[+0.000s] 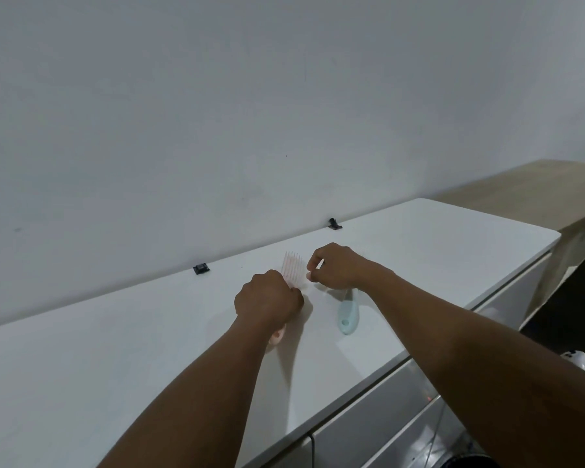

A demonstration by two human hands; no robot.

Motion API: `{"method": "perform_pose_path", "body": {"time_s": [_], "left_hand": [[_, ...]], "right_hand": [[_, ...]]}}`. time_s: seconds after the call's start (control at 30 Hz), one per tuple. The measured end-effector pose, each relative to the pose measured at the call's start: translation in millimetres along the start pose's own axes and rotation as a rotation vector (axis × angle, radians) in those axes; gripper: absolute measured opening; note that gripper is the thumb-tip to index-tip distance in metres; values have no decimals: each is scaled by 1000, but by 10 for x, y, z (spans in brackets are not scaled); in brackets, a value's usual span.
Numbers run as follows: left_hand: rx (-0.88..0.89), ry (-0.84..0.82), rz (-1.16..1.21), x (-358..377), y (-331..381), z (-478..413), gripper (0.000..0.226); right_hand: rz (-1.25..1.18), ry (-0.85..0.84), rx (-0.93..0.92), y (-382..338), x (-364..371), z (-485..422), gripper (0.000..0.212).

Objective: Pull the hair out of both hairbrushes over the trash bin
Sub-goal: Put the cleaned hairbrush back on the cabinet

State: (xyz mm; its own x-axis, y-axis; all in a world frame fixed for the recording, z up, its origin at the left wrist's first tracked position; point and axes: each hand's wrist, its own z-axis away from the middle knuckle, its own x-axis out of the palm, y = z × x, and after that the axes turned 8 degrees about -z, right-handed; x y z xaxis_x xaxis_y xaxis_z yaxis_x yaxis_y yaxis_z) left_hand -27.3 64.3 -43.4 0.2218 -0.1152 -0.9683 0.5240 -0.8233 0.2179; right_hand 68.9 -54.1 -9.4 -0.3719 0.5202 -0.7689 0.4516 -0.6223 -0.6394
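Observation:
My left hand (269, 300) is closed around the handle of a pink hairbrush (293, 271). The brush's bristles stand up past my knuckles and its handle end pokes out below my wrist. My right hand (335, 266) is beside the bristles on the right, with fingers pinched at the bristle tips; whether hair is between them is too small to tell. A light blue hairbrush (348, 314) lies on the white countertop (149, 349) just under my right wrist, with only its handle showing. No trash bin is in view.
Two small black clips (201, 268) (334, 225) sit at the counter's back edge against the white wall. A wooden table (537, 194) stands beyond the counter's right end. Drawer fronts run below the counter's front edge.

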Motion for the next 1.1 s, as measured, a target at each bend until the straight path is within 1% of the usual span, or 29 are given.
{"method": "perform_pose_path", "body": {"time_s": [0.17,0.27,0.33,0.37,0.47,0.53,0.6,0.73,0.8,0.87,0.9,1.0,1.1], "left_hand": [[-6,-24,21,-40,7,0,22],[-10,-20,4,-68,-28,3,25],[-8,-18,2,-82,-49,10,29],[-7,-20,5,-87,-52,14,31],[-3,-27,-3,-98,-45,40,32],[3,-25,-14,-95,-33,59,28],[13,-29,-22,-90,-13,79,22],[8,-15,6,-73,11,111,17],[-7,-1,32,-86,1,125,19],[-32,20,56,-127,-41,136,22],[-46,35,68,-159,-77,145,22],[-87,81,80,-275,-239,173,20],[-126,109,64,-358,-439,212,21]], "right_hand": [[-10,69,22,40,-40,-8,19],[38,163,100,64,-86,5,21],[101,209,149,80,-128,49,15],[129,216,174,88,-146,83,8],[168,181,223,116,-161,195,11],[173,160,242,139,-117,264,7],[188,174,245,173,-52,299,8],[174,224,208,207,26,294,18],[156,224,171,198,43,279,25],[132,217,111,154,72,260,22],[121,218,79,118,98,245,22],[78,220,9,-54,225,194,37],[59,205,-58,-249,396,162,37]]}}
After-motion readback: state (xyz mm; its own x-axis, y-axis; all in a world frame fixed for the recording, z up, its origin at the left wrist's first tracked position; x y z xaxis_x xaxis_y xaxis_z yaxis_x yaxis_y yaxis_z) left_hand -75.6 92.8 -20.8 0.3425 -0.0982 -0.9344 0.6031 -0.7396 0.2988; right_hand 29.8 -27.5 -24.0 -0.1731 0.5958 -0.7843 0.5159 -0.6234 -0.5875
